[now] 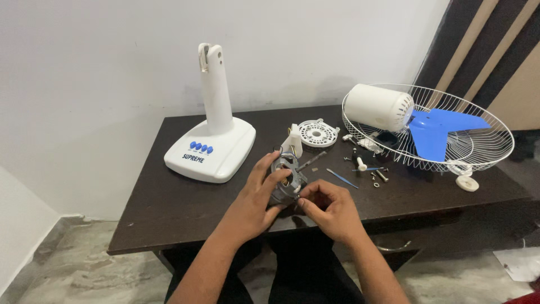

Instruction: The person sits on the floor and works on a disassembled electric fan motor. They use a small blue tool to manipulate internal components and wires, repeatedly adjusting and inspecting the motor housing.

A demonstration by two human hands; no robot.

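my left hand (256, 197) was near the centre of the frame and held the grey fan motor (286, 179); my fingers (269, 169) were wrapped around its left side, with the thumb on the front. my right hand (331, 209) was just beside it, lower and to the right, and its fingers (308, 194) were pinched narrow at the lower right edge of the motor. if there was some small part between them, i could not tell, it was too small. the motor was lifted a little over the front part of the dark surface (169, 214), and its thin shaft (313, 161) pointed to the upper right.

in the upper left part of the surface stood the white fan base (216, 141) with blue buttons and a tall neck. behind the motor lay a round white cover (318, 133). to the right of the centre some screws (378, 177) and a thin blue tool (343, 179) lay apart from each other. on the right side of the frame the white wire guard (478, 152) carried the blue blade (436, 132) and the white motor housing (378, 107). a small white cap (467, 183) lay just below the guard.
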